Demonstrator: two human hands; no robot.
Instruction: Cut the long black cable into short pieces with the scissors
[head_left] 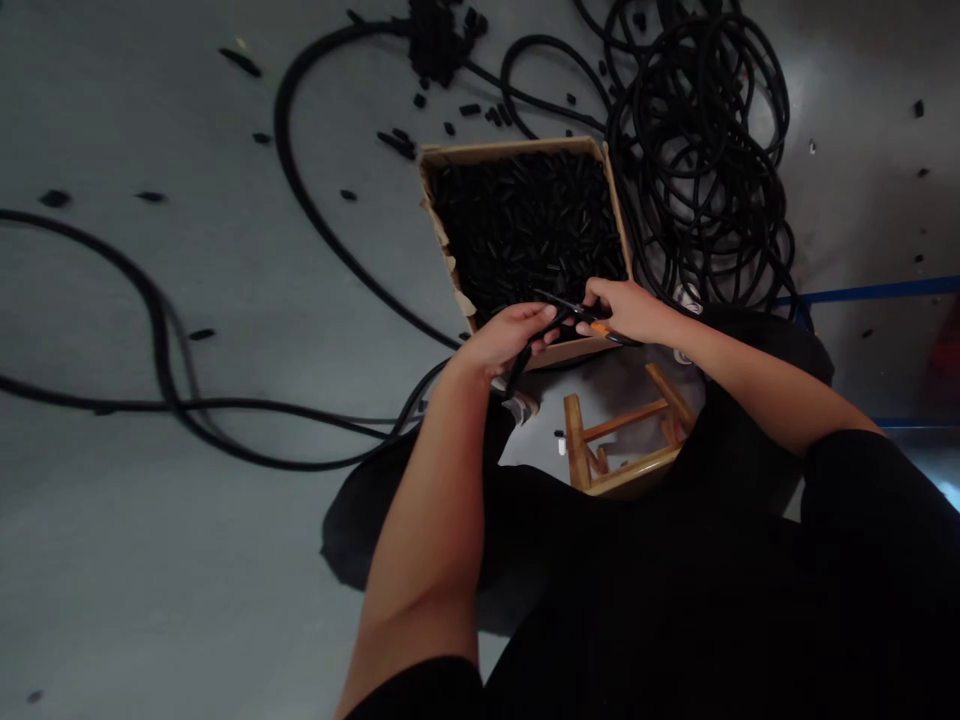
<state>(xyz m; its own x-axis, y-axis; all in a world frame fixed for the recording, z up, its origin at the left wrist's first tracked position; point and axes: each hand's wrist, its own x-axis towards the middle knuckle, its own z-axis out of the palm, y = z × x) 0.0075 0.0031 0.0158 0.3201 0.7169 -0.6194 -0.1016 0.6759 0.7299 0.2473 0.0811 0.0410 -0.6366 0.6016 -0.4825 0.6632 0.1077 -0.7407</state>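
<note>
Over the near edge of a cardboard box (517,150), my left hand (504,340) grips a black hose (525,362) whose lower part runs down past the wrist. My right hand (628,308) is wrapped round scissors (600,328) with orange and black handles. Their dark blades point left and lie close to the hose end by my left fingertips; whether they touch it I cannot tell. Inside the box lies a heap of short black cut pieces (532,220).
A tangled coil of black hose (697,150) lies right of the box. More hose (300,180) loops across the grey floor on the left. Loose black bits and a dark clump (439,45) lie beyond the box. A wooden stool (577,440) is between my legs.
</note>
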